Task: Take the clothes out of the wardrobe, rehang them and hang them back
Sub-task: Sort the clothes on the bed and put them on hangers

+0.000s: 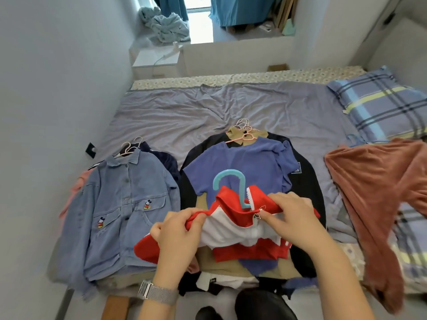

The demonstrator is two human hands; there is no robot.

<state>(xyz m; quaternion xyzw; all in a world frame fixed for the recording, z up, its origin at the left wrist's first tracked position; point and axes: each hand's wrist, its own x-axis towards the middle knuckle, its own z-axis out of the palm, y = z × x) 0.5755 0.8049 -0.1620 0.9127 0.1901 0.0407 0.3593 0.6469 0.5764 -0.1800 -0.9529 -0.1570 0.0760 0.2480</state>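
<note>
A red and white zip jacket (233,232) lies on top of the middle pile at the bed's near edge. A light blue hanger (231,183) sticks out of its collar, hook up. My left hand (180,229) grips the jacket's left collar and shoulder. My right hand (293,215) pinches the right collar next to the zip pull. Under the jacket lies a blue T-shirt (245,162) on a pink hanger (245,136), over dark and tan clothes.
A denim shirt (124,204) on a pale hanger lies at the left over other clothes. A rust-coloured garment (379,192) hangs over the bed's right side, below a plaid pillow (379,102). The grey bedsheet (208,107) stretches behind. A white nightstand (154,63) stands beyond.
</note>
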